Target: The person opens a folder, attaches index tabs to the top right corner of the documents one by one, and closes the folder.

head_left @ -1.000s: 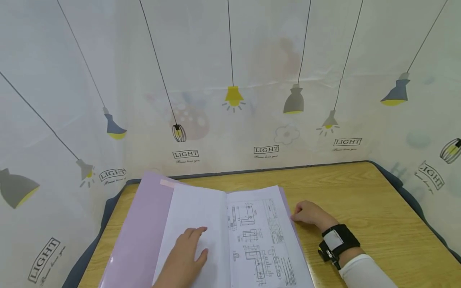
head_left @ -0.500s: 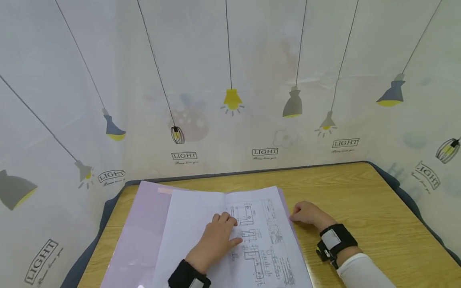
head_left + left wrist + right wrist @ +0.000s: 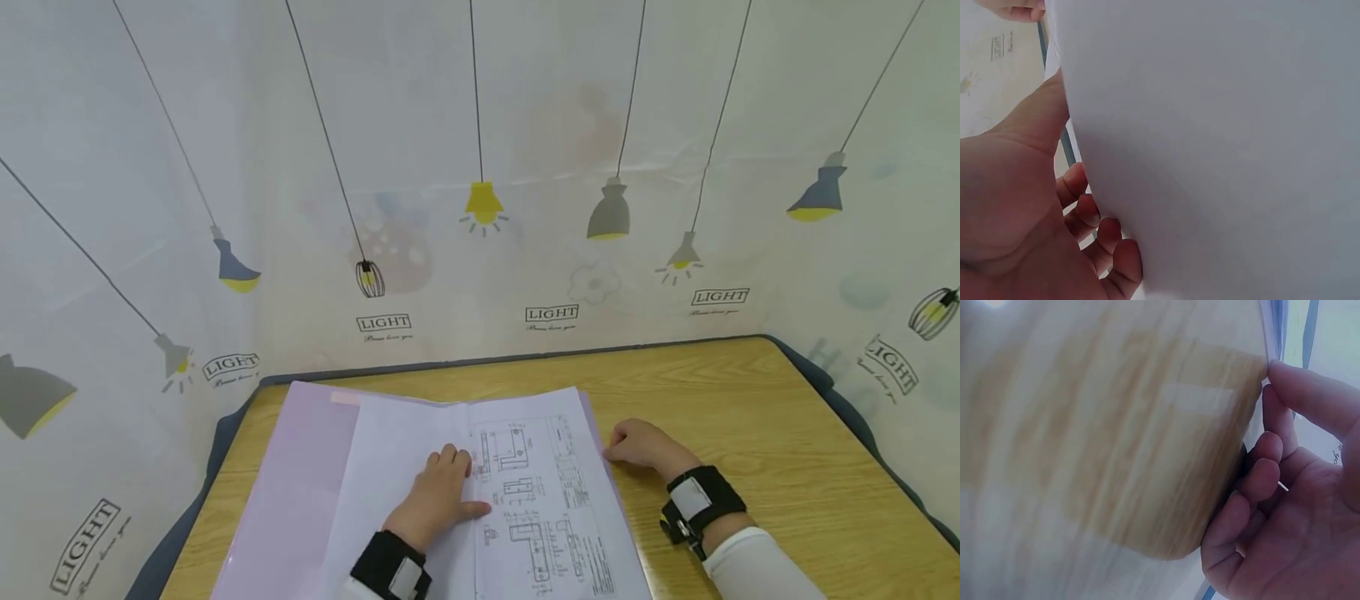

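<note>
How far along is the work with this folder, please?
Done: the lilac folder lies open at a technical drawing. In hand: the left hand rests at the fold; the right hand holds the folder's right edge. Remaining: perhaps closing it, as pages lie exposed.

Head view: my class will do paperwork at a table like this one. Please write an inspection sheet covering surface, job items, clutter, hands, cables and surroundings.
Surface: wood-grain table with dark edging.
Job items: purple folder lying open; left page looks blank, right page carries technical drawings.
Clutter: nothing seen.
Hands: left hand rests by the fold, thumb over the right page; right hand pinches the folder's right edge. Both wear black wristbands.
Cables: nothing seen.
Surroundings: pale wall covering with printed lamps.
</note>
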Motion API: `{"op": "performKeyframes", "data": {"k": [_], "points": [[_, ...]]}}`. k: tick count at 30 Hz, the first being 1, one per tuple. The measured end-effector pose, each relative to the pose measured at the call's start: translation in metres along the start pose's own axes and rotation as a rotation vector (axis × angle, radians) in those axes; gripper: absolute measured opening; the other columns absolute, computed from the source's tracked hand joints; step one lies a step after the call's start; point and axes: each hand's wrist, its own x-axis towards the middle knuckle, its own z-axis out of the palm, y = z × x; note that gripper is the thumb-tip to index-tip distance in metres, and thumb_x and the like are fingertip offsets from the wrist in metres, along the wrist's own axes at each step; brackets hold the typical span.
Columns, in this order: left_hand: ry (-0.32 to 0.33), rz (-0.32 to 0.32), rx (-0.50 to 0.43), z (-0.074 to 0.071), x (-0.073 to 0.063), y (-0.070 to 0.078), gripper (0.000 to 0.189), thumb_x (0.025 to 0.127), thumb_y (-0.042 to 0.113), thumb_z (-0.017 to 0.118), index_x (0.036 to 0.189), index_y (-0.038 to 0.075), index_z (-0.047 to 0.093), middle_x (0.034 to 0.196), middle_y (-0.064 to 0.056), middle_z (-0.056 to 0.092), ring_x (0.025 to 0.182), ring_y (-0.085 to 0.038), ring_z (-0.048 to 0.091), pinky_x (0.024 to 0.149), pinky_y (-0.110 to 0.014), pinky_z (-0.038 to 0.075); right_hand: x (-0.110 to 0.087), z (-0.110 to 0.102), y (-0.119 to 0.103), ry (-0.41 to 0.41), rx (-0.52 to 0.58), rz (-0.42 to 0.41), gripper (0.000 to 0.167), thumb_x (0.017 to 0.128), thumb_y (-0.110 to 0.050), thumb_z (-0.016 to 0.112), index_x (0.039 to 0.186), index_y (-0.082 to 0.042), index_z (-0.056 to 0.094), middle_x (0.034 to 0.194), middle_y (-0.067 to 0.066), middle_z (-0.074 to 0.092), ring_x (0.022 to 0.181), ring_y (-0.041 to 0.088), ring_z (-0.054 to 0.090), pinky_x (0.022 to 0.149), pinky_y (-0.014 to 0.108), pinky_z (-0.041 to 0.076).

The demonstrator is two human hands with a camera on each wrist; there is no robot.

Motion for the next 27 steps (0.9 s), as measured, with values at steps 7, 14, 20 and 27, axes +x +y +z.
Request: {"op": "performKeyframes", "data": {"k": [7, 14, 20, 27], "points": [[0.001, 0.004, -0.008, 0.002, 0.002, 0.002, 0.061, 0.067, 0.053, 0.077, 0.100, 0.010, 0.049, 0.094, -0.004, 0.040, 0.084, -0.018, 0.037, 0.071, -0.034, 0.040, -0.002, 0.000, 0.004, 0.015, -0.008, -0.025, 0.020, 0.083, -0.019, 0.069, 0.076, -0.006, 0.055, 0.070, 0.003, 0.050, 0.066, 0.018, 0.047, 0.058, 0.028, 0.035], [-0.011, -0.019, -0.007, 0.006, 0.004, 0.004, 0.063, 0.067, 0.053, 0.077, 0.103, 0.010, 0.049, 0.096, -0.004, 0.041, 0.084, -0.018, 0.038, 0.071, -0.034, 0.042, -0.007, -0.001, 0.002, 0.035, -0.019, -0.051, 0.019, 0.084, -0.018, 0.067, 0.077, -0.006, 0.055, 0.071, 0.003, 0.050, 0.067, 0.018, 0.047, 0.059, 0.028, 0.035], [-0.008, -0.018, -0.022, 0.006, 0.003, 0.005, 0.065, 0.067, 0.052, 0.078, 0.106, 0.010, 0.048, 0.096, -0.004, 0.041, 0.084, -0.017, 0.039, 0.070, -0.033, 0.043, -0.016, 0.001, -0.004, 0.075, -0.033, -0.060, 0.015, 0.087, -0.016, 0.063, 0.085, -0.003, 0.056, 0.075, 0.006, 0.052, 0.069, 0.019, 0.048, 0.060, 0.029, 0.036], [-0.024, -0.020, -0.039, 0.004, 0.003, 0.005, 0.065, 0.067, 0.052, 0.077, 0.108, 0.010, 0.049, 0.097, -0.004, 0.041, 0.086, -0.017, 0.039, 0.070, -0.034, 0.043, -0.064, 0.020, -0.044, 0.191, -0.275, -0.209, 0.025, 0.083, -0.019, 0.070, 0.102, -0.006, 0.060, 0.088, 0.004, 0.056, 0.073, 0.016, 0.050, 0.062, 0.031, 0.042]]}}
